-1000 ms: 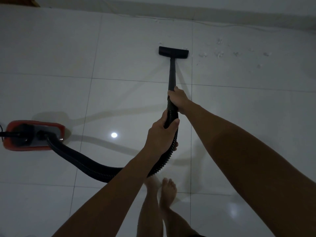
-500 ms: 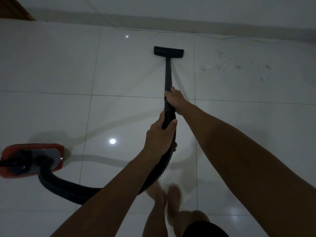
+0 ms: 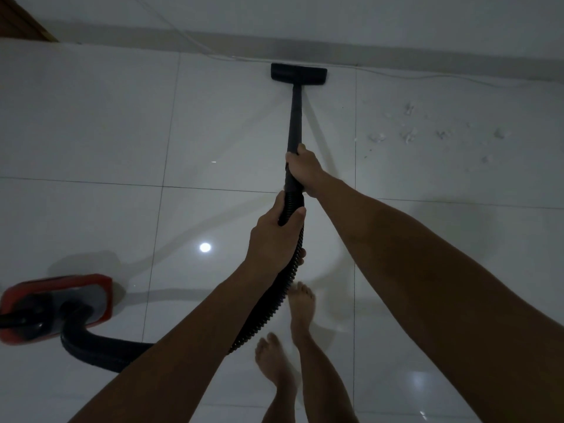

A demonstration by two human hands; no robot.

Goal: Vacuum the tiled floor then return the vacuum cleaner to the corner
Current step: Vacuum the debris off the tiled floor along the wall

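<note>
A black vacuum wand [image 3: 296, 117] runs forward from my hands to a flat black floor nozzle [image 3: 298, 74] that rests on the white tiled floor [image 3: 91, 117] close to the far wall. My right hand [image 3: 303, 169] grips the wand's lower end. Just behind it, my left hand [image 3: 274, 236] grips the ribbed black hose [image 3: 268, 309] where it joins the wand. The hose curves back and left to the red vacuum cleaner body [image 3: 52, 306] at the left edge.
White crumbs and scraps [image 3: 409, 132] lie scattered on the tile right of the nozzle. A thin white cord [image 3: 427, 76] runs along the base of the far wall. My bare feet [image 3: 300, 306] stand below the hands. A wooden edge [image 3: 27, 19] shows top left.
The nozzle has been pushed forward to the wall's base. I have stepped forward, and the vacuum body now sits lower at the left of view.
</note>
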